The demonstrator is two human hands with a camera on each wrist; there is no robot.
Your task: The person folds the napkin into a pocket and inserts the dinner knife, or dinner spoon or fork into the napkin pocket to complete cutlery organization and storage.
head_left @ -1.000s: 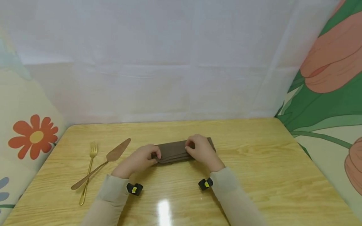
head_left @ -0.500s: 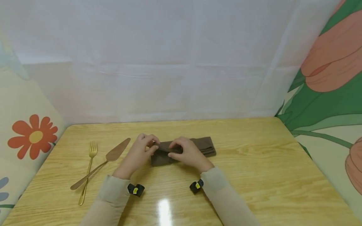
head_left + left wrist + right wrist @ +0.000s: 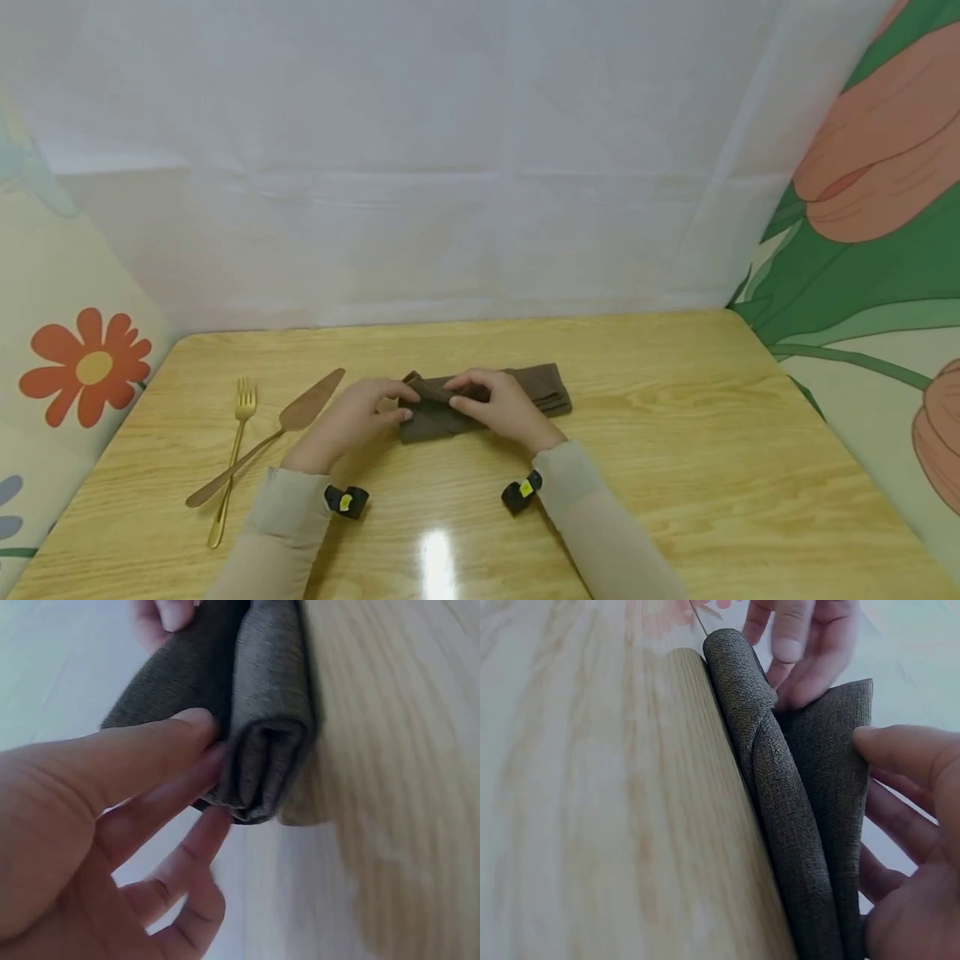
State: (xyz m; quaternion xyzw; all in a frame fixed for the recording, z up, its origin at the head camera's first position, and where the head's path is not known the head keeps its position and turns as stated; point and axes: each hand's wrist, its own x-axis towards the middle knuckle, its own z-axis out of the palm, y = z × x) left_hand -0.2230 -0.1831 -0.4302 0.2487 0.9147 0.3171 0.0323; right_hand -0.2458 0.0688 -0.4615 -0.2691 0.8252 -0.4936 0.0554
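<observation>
A dark brown cloth (image 3: 542, 385) lies folded into a long strip on the table, its front part peeled up into a rolled ridge near the left end. My left hand (image 3: 358, 423) holds that left end, thumb in front and fingers at the back. The left wrist view shows its thumb lying on the cloth (image 3: 271, 675), beside the stacked layers of the fold. Around the middle of the strip, my right hand (image 3: 504, 408) pinches the raised layer between thumb and fingers. In the right wrist view its thumb presses the free edge of the cloth (image 3: 829, 742).
Left of the hands, a gold fork (image 3: 238, 437) lies crossed under a copper-coloured cake server (image 3: 300, 408). The wooden table (image 3: 712, 467) ends at a white curtain (image 3: 480, 167) behind. Flower-patterned panels stand at both sides.
My right hand has moved left along the cloth to its middle. The cloth's front layers have been lifted and turned back at the left end. Lately my left hand has dropped slightly.
</observation>
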